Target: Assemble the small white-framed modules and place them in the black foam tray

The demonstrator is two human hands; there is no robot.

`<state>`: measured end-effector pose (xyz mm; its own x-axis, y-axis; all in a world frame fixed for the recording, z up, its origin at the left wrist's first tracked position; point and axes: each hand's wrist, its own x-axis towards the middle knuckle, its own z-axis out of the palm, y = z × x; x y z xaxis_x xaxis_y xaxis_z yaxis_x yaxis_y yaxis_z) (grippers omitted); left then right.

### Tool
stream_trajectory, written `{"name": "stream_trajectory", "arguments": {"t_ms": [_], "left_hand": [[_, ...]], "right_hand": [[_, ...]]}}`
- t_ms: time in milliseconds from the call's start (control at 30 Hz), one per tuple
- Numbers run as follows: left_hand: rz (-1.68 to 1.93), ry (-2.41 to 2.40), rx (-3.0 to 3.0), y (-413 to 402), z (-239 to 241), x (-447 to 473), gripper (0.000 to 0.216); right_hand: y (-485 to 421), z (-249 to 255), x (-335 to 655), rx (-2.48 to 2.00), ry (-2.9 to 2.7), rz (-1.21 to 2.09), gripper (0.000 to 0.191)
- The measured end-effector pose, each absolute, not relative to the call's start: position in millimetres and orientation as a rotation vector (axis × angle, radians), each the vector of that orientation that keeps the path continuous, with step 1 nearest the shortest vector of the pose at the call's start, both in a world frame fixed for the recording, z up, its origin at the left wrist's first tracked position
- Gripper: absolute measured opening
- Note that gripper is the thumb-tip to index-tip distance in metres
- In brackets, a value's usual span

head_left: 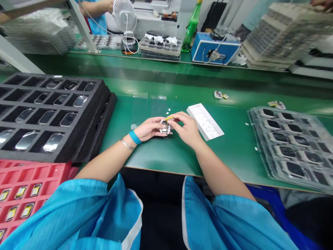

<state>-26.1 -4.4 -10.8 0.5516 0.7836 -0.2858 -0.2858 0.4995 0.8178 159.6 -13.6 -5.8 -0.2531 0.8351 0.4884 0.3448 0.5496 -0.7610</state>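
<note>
Over the green bench, near its front edge, my left hand (148,129) grips a small white watch case (164,130) between thumb and fingers. Its inside, with dark and metallic parts, faces up. My right hand (187,129) pinches a small yellow piece (168,118) at the upper edge of the case; it looks like a battery or flap, but I cannot tell which. Just right of my right hand lies a shallow white box (205,121) with many tiny parts in it. A few tiny white bits (168,113) are scattered on the bench beyond the case.
Stacked black foam trays (88,114) with watch faces stand left, above a red tray (49,173) of yellow-topped parts. Clear trays (273,166) of watch cases lie right. Farther back are a loose watch case (218,94), a fan (125,15), a green bottle (191,27) and a blue box (199,47).
</note>
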Motion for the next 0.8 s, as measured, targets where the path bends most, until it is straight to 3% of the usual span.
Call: {"name": "stream_trajectory", "arguments": {"t_ms": [167, 333, 467, 800], "left_hand": [[0.736, 0.825, 0.793, -6.2, -9.3, -18.0, 0.016], [0.812, 0.980, 0.737, -0.3, -7.8, -20.2, 0.005], [0.846, 1.013, 0.713, 7.7, -1.9, -38.0, 0.010], [0.612, 0.965, 0.734, 12.5, -5.5, -47.7, 0.016]], "right_hand": [[-10.8, -13.9, 150.8, -1.042, -1.890, 0.503, 0.012], [-4.0, -24.7, 146.7, -1.224, -1.722, 0.683, 0.023], [-9.6, -27.0, 147.5, -1.394, -1.926, 0.793, 0.006], [-20.7, -24.2, 135.6, -1.533, -2.189, 0.661, 0.009]]}}
